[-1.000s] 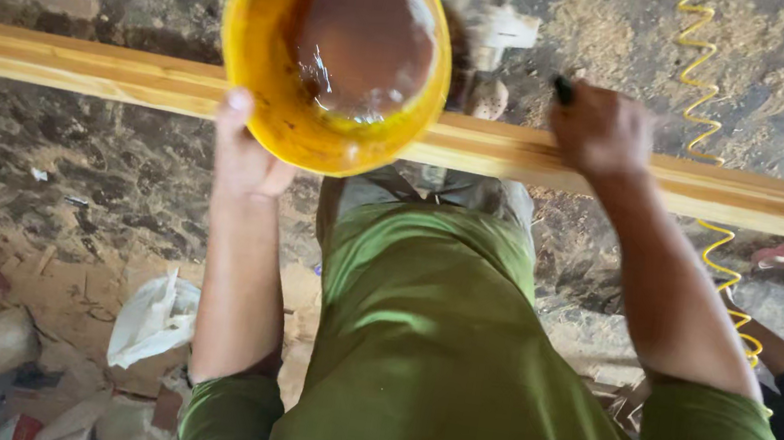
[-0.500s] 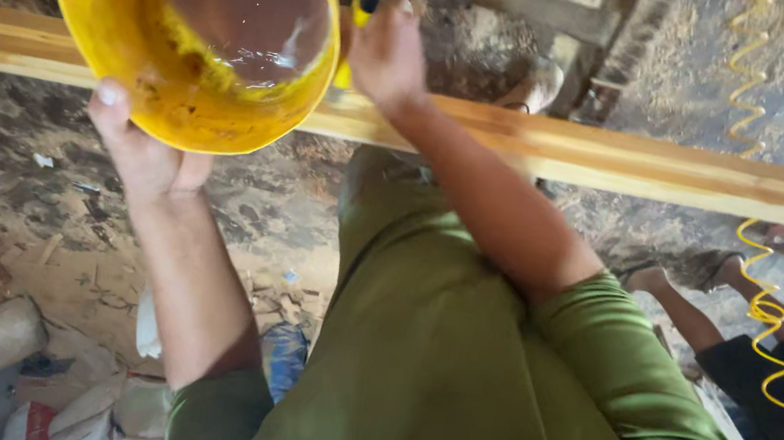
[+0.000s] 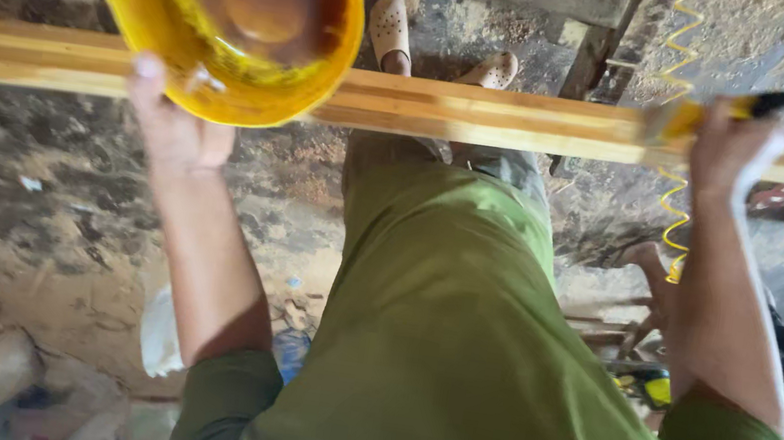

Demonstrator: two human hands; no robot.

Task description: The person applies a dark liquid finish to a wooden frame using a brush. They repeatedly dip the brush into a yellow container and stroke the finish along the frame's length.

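Left hand (image 3: 167,125) is gripping the near rim of a yellow bowl (image 3: 226,22) of brown liquid, thumb over the edge, holding it above the left part of the long wooden beam (image 3: 486,116). Right hand (image 3: 734,154) is closing fully around a yellow-and-black brush (image 3: 719,112), blurred, pressing it on the beam's right end. Beyond the beam, 2 pale clogs (image 3: 392,28) are standing on the dirt floor (image 3: 36,163).

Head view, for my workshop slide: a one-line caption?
Left hand holds a yellow bowl of brown liquid; right hand brushes a long wooden beam.

Olive-green short-sleeved shirt (image 3: 454,359), sleeves ending above elbows; grey trousers (image 3: 480,164); perforated cream clogs (image 3: 392,30).
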